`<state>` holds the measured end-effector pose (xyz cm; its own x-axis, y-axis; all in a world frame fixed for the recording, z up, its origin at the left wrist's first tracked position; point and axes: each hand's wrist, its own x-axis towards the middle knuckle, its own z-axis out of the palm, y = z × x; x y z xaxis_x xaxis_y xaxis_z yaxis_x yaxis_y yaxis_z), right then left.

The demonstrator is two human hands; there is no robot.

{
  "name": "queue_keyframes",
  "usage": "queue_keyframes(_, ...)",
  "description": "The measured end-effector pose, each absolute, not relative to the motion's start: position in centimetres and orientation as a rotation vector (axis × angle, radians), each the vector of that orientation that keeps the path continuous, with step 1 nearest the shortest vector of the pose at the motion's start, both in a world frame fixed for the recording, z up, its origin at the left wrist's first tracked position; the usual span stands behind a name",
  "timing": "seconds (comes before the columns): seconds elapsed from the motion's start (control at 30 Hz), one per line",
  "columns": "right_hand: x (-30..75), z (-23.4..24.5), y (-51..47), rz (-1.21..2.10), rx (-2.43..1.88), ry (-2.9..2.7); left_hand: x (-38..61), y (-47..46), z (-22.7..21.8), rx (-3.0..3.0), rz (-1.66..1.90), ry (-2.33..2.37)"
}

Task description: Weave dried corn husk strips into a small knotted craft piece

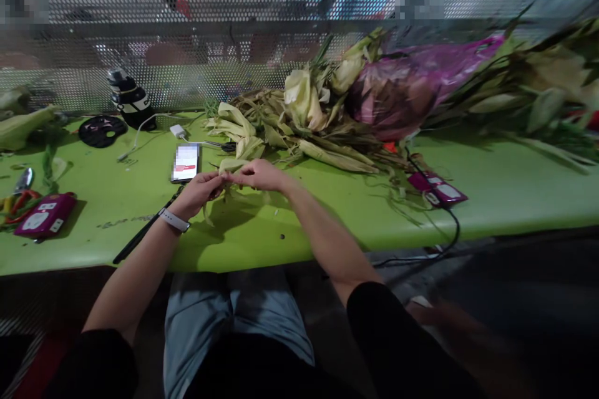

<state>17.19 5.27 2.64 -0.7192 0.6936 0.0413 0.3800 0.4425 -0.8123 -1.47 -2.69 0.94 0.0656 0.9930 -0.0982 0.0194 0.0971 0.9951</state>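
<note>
Both my hands meet over the green table [327,212]. My left hand [199,192] and my right hand [259,174] are closed, fingertips together, pinching a pale green leaf strip [229,168] between them. The strip reaches back toward a heap of husk-like leaves [290,131]. A white band sits on my left wrist. A phone [186,163] with a lit screen lies just left of my left hand.
A purple wrapped bundle of leaves [402,90] and more stalks lie at the back right. A magenta device [437,189] with a black cable sits right, another magenta device [44,215] left. A black bottle [131,100], a charger and a mesh screen stand behind.
</note>
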Motion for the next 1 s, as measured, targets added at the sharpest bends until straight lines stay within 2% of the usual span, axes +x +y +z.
queue_keyframes(0.13,17.6,3.0,5.4,1.354,-0.664,-2.266,-1.9,-2.6,1.0,1.115,1.067,1.143)
queue_keyframes(0.3,17.4,2.7,5.6,1.425,-0.661,-2.176,-1.8,-2.9,1.1,1.106,0.986,1.021)
queue_keyframes(0.43,17.1,2.4,5.8,1.195,-0.675,-2.105,-1.5,-3.1,1.2,1.128,0.947,1.023)
queue_keyframes(0.57,17.0,2.7,5.3,0.705,-0.683,-1.988,-1.5,-2.8,1.4,1.035,1.113,1.048)
queue_keyframes(0.63,17.2,3.0,4.9,0.58,-0.703,-1.964,-1.7,-2.5,1.5,0.972,1.187,1.044)
queue_keyframes(0.7,17.3,3.2,4.7,0.684,-0.714,-2.087,-1.8,-2.3,1.5,0.936,1.244,1.029)
queue_keyframes(0.9,17.2,2.6,5.3,1.41,-0.622,-2.279,-2.2,-2.4,1.4,0.975,1.287,1.05)
queue_keyframes(1.0,17.2,2.6,5.4,1.449,-0.567,-2.186,-2.2,-2.3,1.3,0.995,1.316,1.093)
